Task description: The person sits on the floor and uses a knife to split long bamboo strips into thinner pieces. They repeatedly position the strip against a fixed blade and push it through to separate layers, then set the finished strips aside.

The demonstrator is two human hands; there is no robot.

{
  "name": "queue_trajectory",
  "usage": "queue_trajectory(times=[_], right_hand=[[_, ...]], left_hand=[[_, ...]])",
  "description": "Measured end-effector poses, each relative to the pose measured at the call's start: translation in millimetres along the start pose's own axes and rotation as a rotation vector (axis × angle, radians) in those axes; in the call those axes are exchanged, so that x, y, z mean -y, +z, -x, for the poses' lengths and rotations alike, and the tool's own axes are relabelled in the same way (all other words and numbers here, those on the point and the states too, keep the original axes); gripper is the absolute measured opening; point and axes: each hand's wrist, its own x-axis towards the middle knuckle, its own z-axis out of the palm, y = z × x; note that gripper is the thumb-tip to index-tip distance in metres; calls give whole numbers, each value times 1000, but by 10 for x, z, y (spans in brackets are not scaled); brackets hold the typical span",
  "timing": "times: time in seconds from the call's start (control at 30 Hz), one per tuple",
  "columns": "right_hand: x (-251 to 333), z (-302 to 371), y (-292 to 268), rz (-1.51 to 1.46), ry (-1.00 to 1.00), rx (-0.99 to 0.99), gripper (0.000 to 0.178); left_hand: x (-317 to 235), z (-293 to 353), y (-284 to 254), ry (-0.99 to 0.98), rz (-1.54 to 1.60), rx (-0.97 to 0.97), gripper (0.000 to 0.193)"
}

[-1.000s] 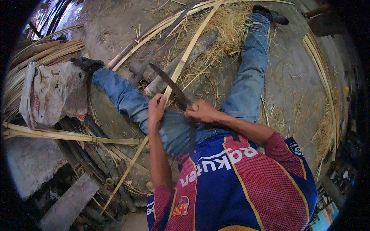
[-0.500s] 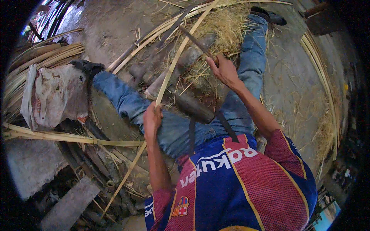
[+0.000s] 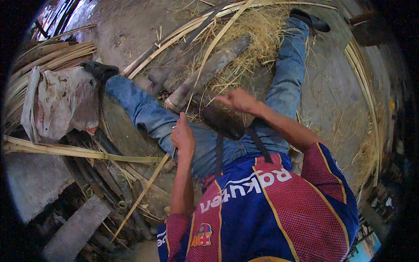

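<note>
A long, pale bamboo strip [image 3: 217, 40] runs from the top of the view down to my left hand [image 3: 183, 135], which is closed around it near my left thigh. Below that hand the strip carries on toward the lower left. My right hand [image 3: 240, 101] grips a knife, whose handle is hidden in the fingers. The dark knife blade [image 3: 206, 91] points left, at or close against the strip; blur hides whether they touch. Under the strip lies a thick greyish pole [image 3: 214, 69] between my legs. A dark rounded block [image 3: 224, 122] sits below my right hand.
Shavings [image 3: 257, 41] heap up beside my right leg. At left stand a whitish sack [image 3: 67, 105] and a stack of split bamboo [image 3: 52, 61]. More long strips [image 3: 366, 91] lie along the right. A flat board [image 3: 78, 231] and dark sticks lie lower left.
My right hand has come down and toward me, swinging the knife blade from above down near my left hand. My left hand has shifted slightly right, and the strip has turned.
</note>
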Motion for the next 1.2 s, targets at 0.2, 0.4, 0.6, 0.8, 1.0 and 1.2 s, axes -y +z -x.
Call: queue_trajectory(times=[0.2,0.4,0.6,0.8,1.0,1.2], right_hand=[[-157,81,-42,167,-341,-76,68],[-673,-515,-377,152,-32,-234,68],[-495,-360,-172,219,-206,-130,72],[-865,-590,-684,107,185,-502,79],[-736,-472,-140,-141,134,-431,65],[-286,-699,349,-1133,218,-124,33]], left_hand=[[49,-9,77,26,26,8,32],[2,4,74,71,-7,-92,28],[28,85,-116,21,85,90,29],[320,217,-365,87,489,119,25],[665,342,-1019,-347,812,652,41],[778,301,-1087,-22,388,410,40]])
